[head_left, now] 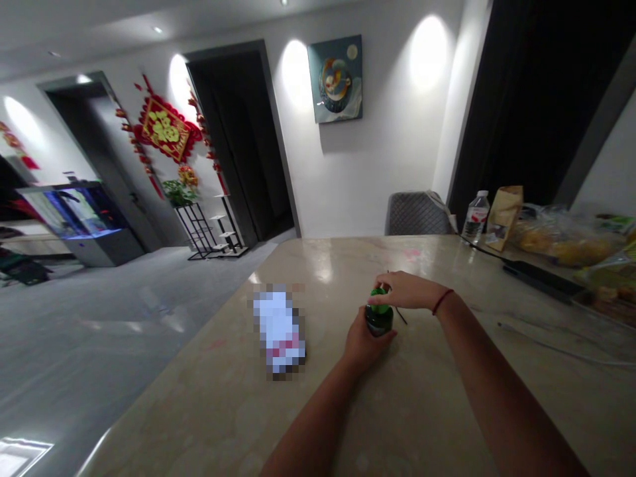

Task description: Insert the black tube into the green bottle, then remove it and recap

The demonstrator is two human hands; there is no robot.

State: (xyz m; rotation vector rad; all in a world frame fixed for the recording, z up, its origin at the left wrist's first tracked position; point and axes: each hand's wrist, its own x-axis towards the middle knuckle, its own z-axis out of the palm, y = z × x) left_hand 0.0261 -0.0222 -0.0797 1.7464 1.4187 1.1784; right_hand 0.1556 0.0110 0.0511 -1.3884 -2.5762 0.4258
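Observation:
A small dark green bottle [379, 320] stands upright on the marble-look table [238, 424]. My left hand [364, 344] is wrapped round the bottle's body from the near left side. On top of it, the fingers of my right hand [405, 290] close on the bright green cap [380, 301], coming from the right. The cap sits on or right at the bottle's mouth; whether it is loose cannot be seen. A thin dark stick-like thing [401, 316] lies just behind the bottle, partly hidden by my right hand.
A blurred-out phone-shaped thing [279, 331] lies left of my hands. Along the right side are a water bottle [476, 217], a paper bag [504, 215], plastic bags [566, 238], a black power strip [544, 281] and a white cable [551, 351]. A grey chair [415, 213] stands behind the table.

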